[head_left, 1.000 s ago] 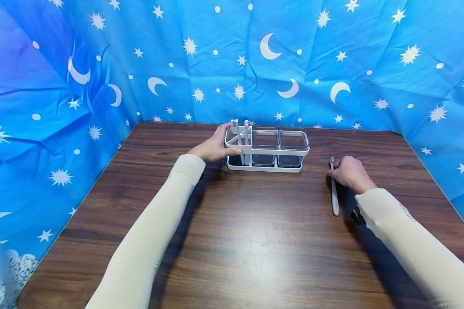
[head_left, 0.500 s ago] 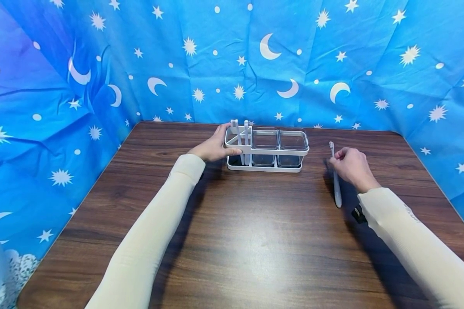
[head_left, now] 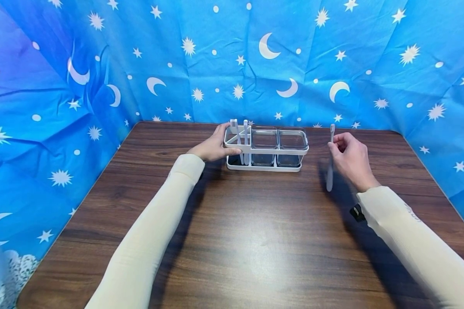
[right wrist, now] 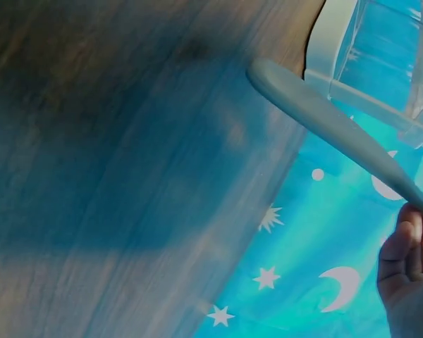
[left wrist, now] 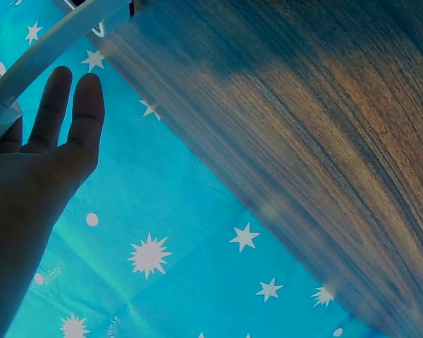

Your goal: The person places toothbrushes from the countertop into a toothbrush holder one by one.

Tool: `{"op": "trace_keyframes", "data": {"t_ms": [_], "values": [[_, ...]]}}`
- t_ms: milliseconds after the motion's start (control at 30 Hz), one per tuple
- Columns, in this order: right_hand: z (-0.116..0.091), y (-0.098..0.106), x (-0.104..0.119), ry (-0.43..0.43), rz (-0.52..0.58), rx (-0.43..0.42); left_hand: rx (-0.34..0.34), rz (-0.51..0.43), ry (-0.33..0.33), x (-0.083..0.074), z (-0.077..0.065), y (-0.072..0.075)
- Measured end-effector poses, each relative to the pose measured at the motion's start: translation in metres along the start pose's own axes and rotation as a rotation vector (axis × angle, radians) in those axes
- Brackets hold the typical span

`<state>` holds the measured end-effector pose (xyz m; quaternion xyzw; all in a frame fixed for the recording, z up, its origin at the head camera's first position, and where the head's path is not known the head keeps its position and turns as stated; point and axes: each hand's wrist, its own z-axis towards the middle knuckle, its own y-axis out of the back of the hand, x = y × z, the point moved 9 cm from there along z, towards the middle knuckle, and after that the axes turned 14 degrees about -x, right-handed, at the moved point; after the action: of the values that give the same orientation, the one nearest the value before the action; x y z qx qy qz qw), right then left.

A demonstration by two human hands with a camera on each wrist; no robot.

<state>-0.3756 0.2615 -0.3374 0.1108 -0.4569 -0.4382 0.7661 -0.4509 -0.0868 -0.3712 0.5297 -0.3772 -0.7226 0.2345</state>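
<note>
A white toothbrush holder (head_left: pixel 270 151) stands toward the back of the table, with two toothbrushes (head_left: pixel 245 133) upright in its divided left section. My left hand (head_left: pixel 212 148) holds the holder's left end, thumb across the front rail and fingers behind. In the left wrist view, two fingers extend beside the pale rail (left wrist: pixel 53 53). Right of the holder, my right hand (head_left: pixel 353 161) pinches a grey toothbrush (head_left: pixel 330 176) between thumb and fingers. Its bristle head points up and its handle hangs down, above the table. The right wrist view shows the thick handle end (right wrist: pixel 324 127) near the holder's edge.
Two clear square cups (head_left: pixel 264 139) sit in the middle and right sections of the holder. The brown wood-grain table (head_left: pixel 232 240) reaches back to a blue curtain (head_left: pixel 216 64) with stars and moons.
My right hand has lifted the grey toothbrush off the table and turned it more upright, moving it slightly toward the back. My left hand and the holder have stayed in place.
</note>
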Motion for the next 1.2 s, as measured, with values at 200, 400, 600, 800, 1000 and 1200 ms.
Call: {"op": "trace_keyframes", "data": {"t_ms": [200,400,600,800,1000,1200], "values": [[0.002,0.002,0.013,0.043,0.055,-0.042,-0.003,-0.002,0.008,0.001,-0.001,0.000],[0.002,0.004,0.024,0.064,0.081,-0.043,-0.007,-0.006,0.004,0.001,-0.001,0.001],[0.001,0.007,0.036,0.072,0.107,-0.047,-0.008,-0.017,0.021,0.001,-0.002,0.002],[0.000,0.008,0.048,0.087,0.147,-0.063,-0.010,-0.018,0.014,0.001,-0.002,0.001],[-0.001,0.009,0.060,0.104,0.182,-0.092,-0.010,-0.015,0.014,0.003,-0.002,0.000],[-0.003,0.009,0.076,0.133,0.222,-0.109,-0.010,-0.011,0.015,0.004,-0.002,0.000]]}}
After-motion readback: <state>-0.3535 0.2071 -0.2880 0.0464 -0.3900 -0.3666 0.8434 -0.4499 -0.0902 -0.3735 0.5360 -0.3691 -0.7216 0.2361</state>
